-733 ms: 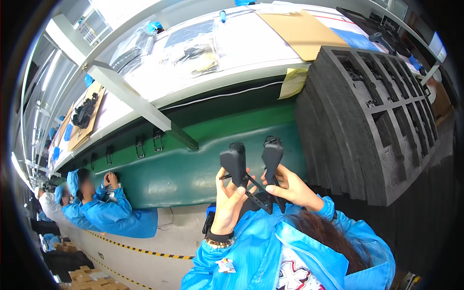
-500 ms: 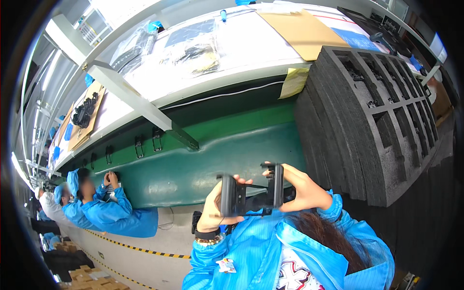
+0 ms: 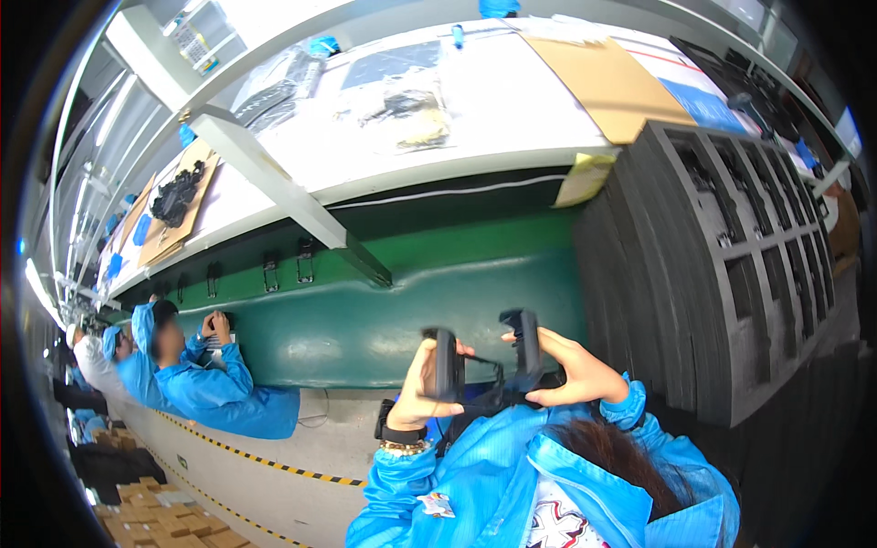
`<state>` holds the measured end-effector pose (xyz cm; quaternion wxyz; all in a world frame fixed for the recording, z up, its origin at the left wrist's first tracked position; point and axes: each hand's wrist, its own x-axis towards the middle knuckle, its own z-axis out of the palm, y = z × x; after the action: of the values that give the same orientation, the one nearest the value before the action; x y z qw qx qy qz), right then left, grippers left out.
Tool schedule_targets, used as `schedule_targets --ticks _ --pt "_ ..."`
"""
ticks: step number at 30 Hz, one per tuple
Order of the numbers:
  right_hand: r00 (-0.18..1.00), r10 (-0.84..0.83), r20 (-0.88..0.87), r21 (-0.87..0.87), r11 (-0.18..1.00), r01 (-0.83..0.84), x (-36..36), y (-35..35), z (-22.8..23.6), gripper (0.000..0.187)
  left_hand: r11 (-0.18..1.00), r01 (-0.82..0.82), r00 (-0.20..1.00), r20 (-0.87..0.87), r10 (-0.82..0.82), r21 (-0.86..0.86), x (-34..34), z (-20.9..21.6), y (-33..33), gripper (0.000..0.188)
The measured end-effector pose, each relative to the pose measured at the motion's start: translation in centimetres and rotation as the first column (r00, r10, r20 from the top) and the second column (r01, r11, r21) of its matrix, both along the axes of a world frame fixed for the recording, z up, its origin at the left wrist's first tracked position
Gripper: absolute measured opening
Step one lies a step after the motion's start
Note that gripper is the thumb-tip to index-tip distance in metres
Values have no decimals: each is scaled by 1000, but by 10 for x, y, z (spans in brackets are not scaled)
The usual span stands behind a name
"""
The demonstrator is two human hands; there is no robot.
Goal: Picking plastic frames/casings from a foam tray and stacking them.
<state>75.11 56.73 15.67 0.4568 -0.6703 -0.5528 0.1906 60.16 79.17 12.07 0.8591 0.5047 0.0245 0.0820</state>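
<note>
Both hands hold a black two-ended frame [image 3: 447, 365] in front of my blue jacket. It has two upright blocks with a thin dark link and more dark parts between them. My left hand [image 3: 413, 393] is closed round the left block, thumb at its lower edge and fingertips showing past it. My right hand [image 3: 581, 368] grips the right block [image 3: 523, 351] from its outer side, with the thumb below. Lower parts of the frame blend into dark shapes behind it, so its exact kind cannot be made out.
A green-topped bench [image 3: 356, 338] lies ahead, with several small black frames [image 3: 305, 262] along its back. Stacked dark foam trays [image 3: 662, 283] rise at the right. Above is a white shelf [image 3: 512, 100] with cardboard and bagged parts. A co-worker in blue [image 3: 206, 393] sits at the left.
My view has shifted, so bench and shelf appear slightly farther right and lower. The black frame has turned a little in my hands, its right block now more tilted. Both hands keep their hold.
</note>
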Motion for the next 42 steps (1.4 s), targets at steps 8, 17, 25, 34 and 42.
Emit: schedule_targets --ticks 8,17,25,34,42 --pt "101 -155 -983 -132 971 198 50 58 -172 66 890 -421 772 -585 250 -174 38 -173 48 30" --pt "269 -333 -904 -215 897 387 192 174 -329 47 612 -608 580 -244 777 506 230 -361 153 38" --pt "329 -444 -833 -305 866 396 293 263 -412 54 446 -354 346 -328 879 822 314 -321 232 37" --pt "610 -700 -371 -394 714 579 305 257 -448 47 144 -109 227 -116 967 984 306 -337 246 45" --pt "646 -675 -357 -149 724 673 121 130 -414 40 308 -245 798 10 603 919 156 -294 23 58"
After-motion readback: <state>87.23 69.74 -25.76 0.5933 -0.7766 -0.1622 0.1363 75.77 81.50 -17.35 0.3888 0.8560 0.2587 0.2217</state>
